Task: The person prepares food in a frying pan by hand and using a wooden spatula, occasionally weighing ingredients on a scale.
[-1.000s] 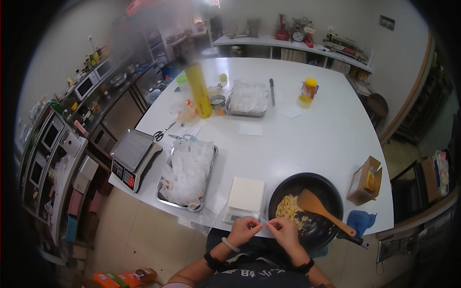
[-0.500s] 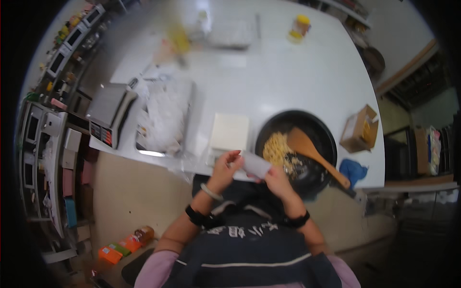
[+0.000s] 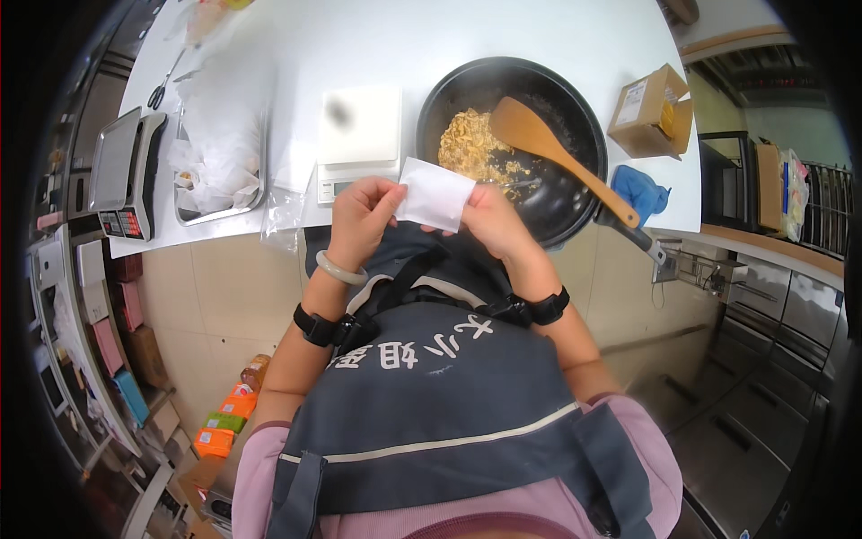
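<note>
- Pinching the left edge of a flat white paper piece [image 3: 435, 195] in the left hand [image 3: 362, 211], gripping its right edge in the right hand [image 3: 494, 220].
- Holding it over the front edge of the counter [image 3: 377, 45], near a white kitchen scale [image 3: 361, 135] and a black pan [image 3: 564, 108]; cannot tell sheet from pouch, nor see anything inside.
- Touching neither the wooden spatula [image 3: 539, 136] resting across the pan nor the chopped golden-brown food [image 3: 471, 144] heaped toward its left side.
- Looking only partway through: plenty of food left in the pan, with white paper pieces [image 3: 224, 117] piled in the metal tray [image 3: 262, 171] farther left; cannot tell used from unused among them.
</note>
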The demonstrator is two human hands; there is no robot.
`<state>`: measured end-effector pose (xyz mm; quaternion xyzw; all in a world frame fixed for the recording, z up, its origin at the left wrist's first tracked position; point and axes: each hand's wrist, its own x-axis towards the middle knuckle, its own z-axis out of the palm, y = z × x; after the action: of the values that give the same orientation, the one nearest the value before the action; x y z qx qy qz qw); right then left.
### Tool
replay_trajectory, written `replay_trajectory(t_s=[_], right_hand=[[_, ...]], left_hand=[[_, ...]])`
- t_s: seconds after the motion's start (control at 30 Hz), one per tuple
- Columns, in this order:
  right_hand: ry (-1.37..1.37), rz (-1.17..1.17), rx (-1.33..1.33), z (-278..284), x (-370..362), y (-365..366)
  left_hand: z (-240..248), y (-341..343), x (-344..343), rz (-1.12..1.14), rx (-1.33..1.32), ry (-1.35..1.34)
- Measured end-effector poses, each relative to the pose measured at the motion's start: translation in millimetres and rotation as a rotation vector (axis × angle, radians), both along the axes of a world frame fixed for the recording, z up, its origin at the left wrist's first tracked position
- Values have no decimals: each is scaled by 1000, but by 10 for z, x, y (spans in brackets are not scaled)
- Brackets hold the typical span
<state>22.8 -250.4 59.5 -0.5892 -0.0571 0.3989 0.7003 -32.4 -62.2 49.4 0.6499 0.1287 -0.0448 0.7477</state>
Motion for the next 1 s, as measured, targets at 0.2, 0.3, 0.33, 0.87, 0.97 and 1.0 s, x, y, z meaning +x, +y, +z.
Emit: replay_trajectory(t_s=[0.2, 0.3, 0.33, 0.87, 0.97, 1.0], right_hand=[[-65, -97, -119, -77, 3, -33], [-67, -51, -71, -12, -12, -34], [-63, -53, -72, -37, -23, -31], [12, -74, -5, -288, -75, -142], [23, -70, -27, -187, -84, -95], [23, -72, -29, -204, -86, -103]], left_hand=[[125, -54, 51, 107, 752, -401], [313, -43, 141, -149, 768, -636], [323, -55, 161, -278, 743, -724], [-26, -147, 65, -230, 430, -499], [33, -146, 71, -230, 573, -562], [47, -153, 79, -230, 628, -579]])
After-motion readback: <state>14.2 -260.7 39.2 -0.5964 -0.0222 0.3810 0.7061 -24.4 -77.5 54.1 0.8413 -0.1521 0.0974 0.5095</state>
